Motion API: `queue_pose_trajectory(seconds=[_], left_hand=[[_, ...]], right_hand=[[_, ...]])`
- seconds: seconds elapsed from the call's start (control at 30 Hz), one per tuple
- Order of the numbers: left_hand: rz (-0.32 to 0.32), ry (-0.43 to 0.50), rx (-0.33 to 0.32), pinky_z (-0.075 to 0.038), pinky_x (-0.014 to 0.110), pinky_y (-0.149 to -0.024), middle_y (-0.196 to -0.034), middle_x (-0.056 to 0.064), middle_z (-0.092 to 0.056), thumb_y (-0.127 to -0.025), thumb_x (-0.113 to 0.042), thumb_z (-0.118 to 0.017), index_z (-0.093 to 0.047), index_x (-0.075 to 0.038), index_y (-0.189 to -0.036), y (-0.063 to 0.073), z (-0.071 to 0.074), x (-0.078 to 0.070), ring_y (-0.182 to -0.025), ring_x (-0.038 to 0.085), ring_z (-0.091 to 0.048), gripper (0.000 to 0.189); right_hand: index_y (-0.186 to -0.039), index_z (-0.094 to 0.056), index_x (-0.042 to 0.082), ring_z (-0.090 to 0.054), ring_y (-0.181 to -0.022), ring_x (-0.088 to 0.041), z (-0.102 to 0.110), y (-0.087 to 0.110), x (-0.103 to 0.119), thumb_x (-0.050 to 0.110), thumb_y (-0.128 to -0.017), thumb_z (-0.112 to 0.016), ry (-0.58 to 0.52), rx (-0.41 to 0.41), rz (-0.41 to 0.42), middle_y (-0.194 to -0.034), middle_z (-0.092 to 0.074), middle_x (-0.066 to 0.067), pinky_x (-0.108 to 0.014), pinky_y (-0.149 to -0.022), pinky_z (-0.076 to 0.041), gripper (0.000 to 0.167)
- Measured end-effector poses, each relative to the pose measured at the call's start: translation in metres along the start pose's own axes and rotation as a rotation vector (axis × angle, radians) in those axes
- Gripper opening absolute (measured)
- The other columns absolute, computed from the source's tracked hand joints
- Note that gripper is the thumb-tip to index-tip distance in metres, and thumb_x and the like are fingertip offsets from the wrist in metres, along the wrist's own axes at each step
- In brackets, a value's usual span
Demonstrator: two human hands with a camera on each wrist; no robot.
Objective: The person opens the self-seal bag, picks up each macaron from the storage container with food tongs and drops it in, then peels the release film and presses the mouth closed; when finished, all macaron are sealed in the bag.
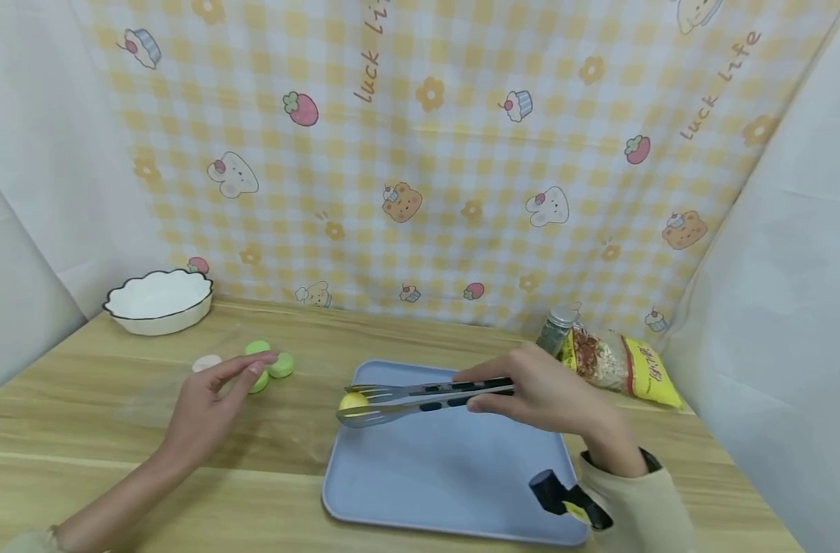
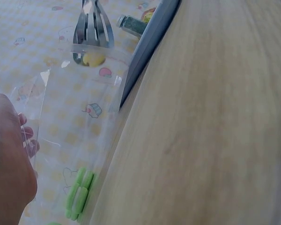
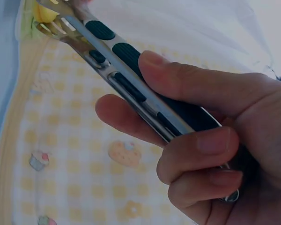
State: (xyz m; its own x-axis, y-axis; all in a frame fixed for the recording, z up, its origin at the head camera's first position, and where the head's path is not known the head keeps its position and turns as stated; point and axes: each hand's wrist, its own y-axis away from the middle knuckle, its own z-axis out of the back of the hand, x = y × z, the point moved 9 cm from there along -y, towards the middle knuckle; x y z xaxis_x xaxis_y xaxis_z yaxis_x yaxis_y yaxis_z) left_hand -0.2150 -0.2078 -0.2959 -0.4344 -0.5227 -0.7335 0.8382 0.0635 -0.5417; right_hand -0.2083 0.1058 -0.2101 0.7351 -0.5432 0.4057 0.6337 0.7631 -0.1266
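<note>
I'm watching the small, round yellow piece (image 1: 353, 400), possibly a macaron, at the left end of the steel tongs (image 1: 423, 406) with slotted heads and dark grip pads. It sits between the heads, over the far-left rim of the pale blue rectangular plastic tray (image 1: 454, 476). My right hand (image 1: 540, 388) has its thumb and fingers wrapped round the tong handles. My left hand (image 1: 209, 407) lies to the left, its fingers curled and appearing to pinch the edge of a clear, thin plastic bag (image 2: 61, 136); whether the yellow piece is inside the mouth or just beyond it, I can't tell. Three round green pieces (image 1: 280, 365) and a pale disc (image 1: 206, 362) lie near my left fingertips.

I'd expect the yellow piece to be light, and its rounded sides could slip on bare steel. If it is a real macaron, the shell would crack under a hard squeeze. I'd take it across its widest part, with even, gentle pressure from both heads. The bag looks floppy and slick, best held firmly close to its mouth.
</note>
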Motion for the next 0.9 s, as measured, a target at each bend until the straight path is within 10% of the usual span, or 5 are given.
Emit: queue_pose_trajectory(seconds=[0.47,0.9], left_hand=[[0.01,0.012,-0.001,-0.037,0.008,-0.087,-0.117,0.004,-0.063,-0.095,-0.017,-0.055,-0.068,-0.012,-0.112,0.002,0.0,0.001,-0.111,-0.005,-0.049,0.022],[-0.01,0.043,0.007,-0.038,0.01,-0.089,-0.114,0.001,-0.065,-0.095,-0.014,-0.054,-0.068,-0.012,-0.111,0.002,-0.002,-0.002,-0.113,-0.002,-0.049,0.021]], right_hand=[[-0.116,-0.067,0.016,-0.032,-0.038,-0.005,-0.048,-0.076,0.024,0.026,-0.088,-0.066,0.092,0.003,0.002,-0.057,-0.053,0.012,-0.02,-0.045,-0.033,0.03],[-0.115,-0.067,0.012,-0.026,-0.039,-0.004,-0.069,-0.109,0.04,0.023,-0.089,-0.065,0.074,-0.021,0.088,-0.047,-0.043,0.007,-0.018,-0.045,-0.027,0.029]])
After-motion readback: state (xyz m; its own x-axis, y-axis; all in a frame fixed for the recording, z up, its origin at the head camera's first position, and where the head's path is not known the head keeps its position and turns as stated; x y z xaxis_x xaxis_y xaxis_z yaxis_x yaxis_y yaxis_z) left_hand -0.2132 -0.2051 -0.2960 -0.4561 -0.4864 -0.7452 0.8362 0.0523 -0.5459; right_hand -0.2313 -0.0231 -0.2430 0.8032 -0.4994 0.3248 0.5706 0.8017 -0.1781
